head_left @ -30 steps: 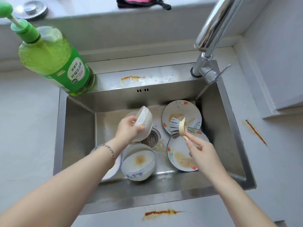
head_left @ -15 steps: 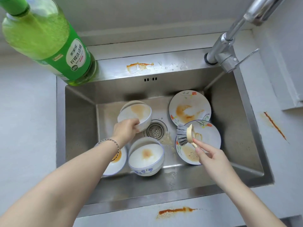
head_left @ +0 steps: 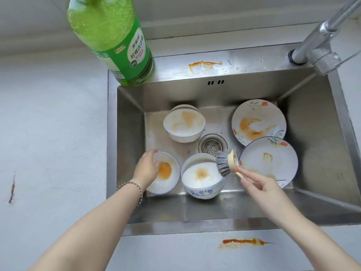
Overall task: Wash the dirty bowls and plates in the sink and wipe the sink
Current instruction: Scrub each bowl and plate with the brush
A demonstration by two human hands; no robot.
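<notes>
The left hand [head_left: 147, 169] reaches down into the steel sink [head_left: 320, 145], its fingers loosely curled over the near-left rim of a shallow bowl [head_left: 166, 173] with an orange smear; the fingertips touch the rim, but whether they actually grip it cannot be told. A bracelet [head_left: 134, 187] circles that wrist.

The right hand [head_left: 259, 187] pinches the wooden handle of a dish brush [head_left: 227, 163] between thumb and fingers, closed firmly on it. The grey bristles point left from those fingers and hang over the right rim of a blue-patterned bowl [head_left: 201, 176], which stands just right of the left hand.

Beyond the left fingertips, a third bowl [head_left: 184, 126] with brown streaks sits tilted near the back wall. The drain [head_left: 212, 145] lies between that bowl and the brush. Right of the brush head, just past the right hand's fingers, a flowered plate [head_left: 273, 161] overlaps a second stained plate [head_left: 257, 122] farther back.

A green soap bottle [head_left: 115, 40] stands on the back-left corner, a tap [head_left: 320, 47] at the back-right. Orange stains mark the sink ledge and the counter [head_left: 48, 133].
</notes>
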